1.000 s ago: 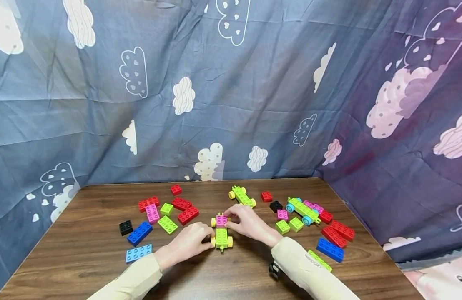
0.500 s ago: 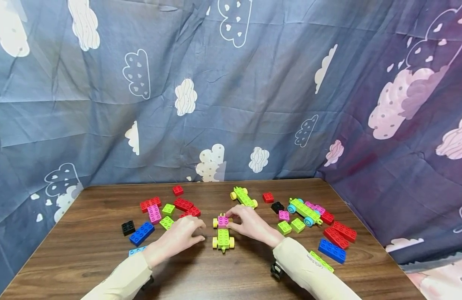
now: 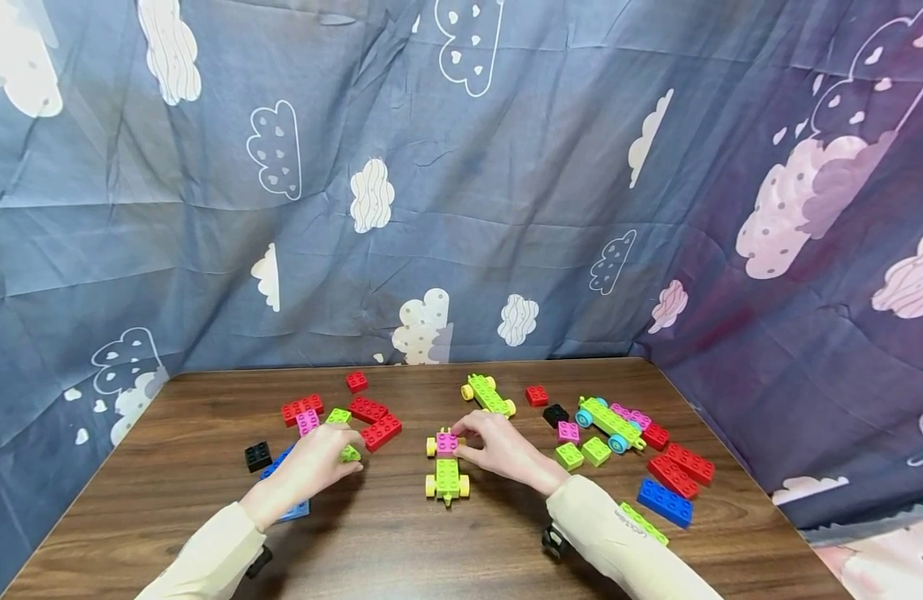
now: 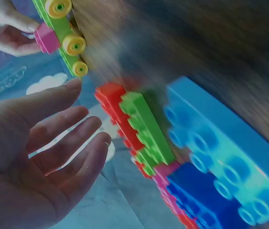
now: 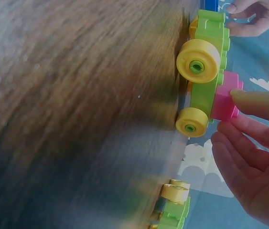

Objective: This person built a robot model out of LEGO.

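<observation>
My right hand [image 3: 501, 447] pinches a pink toy brick [image 5: 224, 99] between thumb and fingers. That brick sits on one end of a lime-green toy car base [image 3: 447, 477] with yellow wheels, which stands on the table. My left hand [image 3: 319, 458] is over the bricks at the left, its fingers relaxed and holding nothing in the left wrist view. Nearest it lies a lime-green brick [image 4: 146, 126], partly hidden by the hand in the head view. A light blue brick [image 4: 234, 148] and a dark blue brick [image 4: 199, 188] lie beneath the left wrist.
Red bricks [image 3: 381, 431] lie between the hands, and a black brick [image 3: 257, 455] at the far left. Behind stands another yellow-wheeled base [image 3: 487, 395]. A blue-wheeled base [image 3: 610, 423] and several loose bricks are at the right. A patterned curtain [image 3: 461, 208] hangs behind the table.
My left hand has left the side of the car base and moved left over the green bricks. My right hand keeps its pinch on the pink brick.
</observation>
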Demonstrator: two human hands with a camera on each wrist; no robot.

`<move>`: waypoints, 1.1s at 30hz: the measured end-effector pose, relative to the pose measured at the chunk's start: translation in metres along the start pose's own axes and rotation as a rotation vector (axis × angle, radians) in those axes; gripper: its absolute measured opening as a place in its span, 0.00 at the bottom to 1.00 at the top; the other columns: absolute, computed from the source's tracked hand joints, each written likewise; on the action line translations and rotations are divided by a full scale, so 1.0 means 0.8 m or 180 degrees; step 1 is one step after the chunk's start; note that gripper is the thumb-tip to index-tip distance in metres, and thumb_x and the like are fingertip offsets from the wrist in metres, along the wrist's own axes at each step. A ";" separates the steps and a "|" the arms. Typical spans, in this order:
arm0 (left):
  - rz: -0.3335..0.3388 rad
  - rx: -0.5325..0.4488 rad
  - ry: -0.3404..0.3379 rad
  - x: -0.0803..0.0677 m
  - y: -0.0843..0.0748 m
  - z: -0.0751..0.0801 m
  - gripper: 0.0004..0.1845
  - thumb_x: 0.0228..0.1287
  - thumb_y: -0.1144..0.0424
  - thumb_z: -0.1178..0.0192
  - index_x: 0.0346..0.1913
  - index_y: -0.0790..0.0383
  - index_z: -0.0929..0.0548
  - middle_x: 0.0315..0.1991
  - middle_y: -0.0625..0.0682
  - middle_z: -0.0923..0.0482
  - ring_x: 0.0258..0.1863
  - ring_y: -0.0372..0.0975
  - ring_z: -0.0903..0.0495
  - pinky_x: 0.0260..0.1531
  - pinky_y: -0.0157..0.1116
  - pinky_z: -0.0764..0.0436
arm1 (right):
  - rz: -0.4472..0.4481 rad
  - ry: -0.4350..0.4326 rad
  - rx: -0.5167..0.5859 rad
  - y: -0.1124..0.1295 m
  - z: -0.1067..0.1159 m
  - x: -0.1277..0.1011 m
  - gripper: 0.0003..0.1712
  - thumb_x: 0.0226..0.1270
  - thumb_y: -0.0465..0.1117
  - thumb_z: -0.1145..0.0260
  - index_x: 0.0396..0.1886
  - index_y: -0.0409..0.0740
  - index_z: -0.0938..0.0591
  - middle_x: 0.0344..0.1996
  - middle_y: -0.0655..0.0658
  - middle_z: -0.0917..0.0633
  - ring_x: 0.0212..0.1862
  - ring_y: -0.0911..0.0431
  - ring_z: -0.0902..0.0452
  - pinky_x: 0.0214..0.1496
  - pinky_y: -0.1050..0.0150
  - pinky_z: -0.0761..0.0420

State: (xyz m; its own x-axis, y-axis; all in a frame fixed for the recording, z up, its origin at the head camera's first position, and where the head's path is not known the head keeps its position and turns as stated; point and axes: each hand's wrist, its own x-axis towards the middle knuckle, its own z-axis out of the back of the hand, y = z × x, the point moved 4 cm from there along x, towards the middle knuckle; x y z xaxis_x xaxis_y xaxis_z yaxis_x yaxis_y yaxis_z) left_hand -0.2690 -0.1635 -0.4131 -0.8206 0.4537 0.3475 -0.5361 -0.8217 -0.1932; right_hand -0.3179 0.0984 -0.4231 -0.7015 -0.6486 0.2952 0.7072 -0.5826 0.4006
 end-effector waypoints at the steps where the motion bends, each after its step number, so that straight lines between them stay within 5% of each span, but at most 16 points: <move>1: 0.0039 0.0026 0.0002 -0.002 0.003 0.001 0.12 0.48 0.66 0.23 0.36 0.62 0.13 0.34 0.52 0.13 0.35 0.43 0.15 0.35 0.40 0.15 | -0.0001 0.0003 0.0000 0.000 0.000 0.000 0.11 0.63 0.38 0.29 0.44 0.40 0.15 0.41 0.42 0.12 0.43 0.52 0.16 0.48 0.57 0.16; 8: 0.0176 0.0135 0.0135 -0.007 0.016 -0.006 0.12 0.46 0.66 0.22 0.33 0.64 0.14 0.31 0.52 0.16 0.33 0.42 0.18 0.31 0.40 0.16 | 0.0000 0.0014 -0.0009 0.000 0.001 0.000 0.11 0.63 0.38 0.29 0.44 0.40 0.15 0.41 0.43 0.12 0.43 0.53 0.17 0.47 0.58 0.16; 26: -0.0312 -0.0024 0.0130 -0.011 0.004 -0.014 0.09 0.48 0.64 0.23 0.32 0.59 0.14 0.32 0.48 0.17 0.34 0.40 0.18 0.36 0.37 0.16 | 0.0012 0.0039 -0.0026 0.000 0.001 0.001 0.12 0.64 0.39 0.30 0.45 0.41 0.15 0.41 0.44 0.12 0.43 0.52 0.16 0.48 0.58 0.16; 33: 0.0062 0.0260 0.0136 -0.011 0.014 -0.014 0.18 0.45 0.62 0.21 0.38 0.66 0.14 0.35 0.53 0.18 0.37 0.45 0.19 0.37 0.41 0.16 | 0.0021 0.0010 -0.0087 -0.001 0.000 0.001 0.11 0.63 0.39 0.29 0.44 0.42 0.15 0.41 0.45 0.12 0.43 0.54 0.17 0.47 0.63 0.17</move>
State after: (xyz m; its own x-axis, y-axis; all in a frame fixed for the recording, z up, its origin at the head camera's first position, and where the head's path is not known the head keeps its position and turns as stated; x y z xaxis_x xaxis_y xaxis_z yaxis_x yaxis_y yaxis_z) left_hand -0.2701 -0.1730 -0.4291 -0.8393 0.4504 0.3045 -0.5036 -0.8550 -0.1235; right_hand -0.3191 0.0988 -0.4232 -0.6966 -0.6540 0.2950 0.7139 -0.5914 0.3748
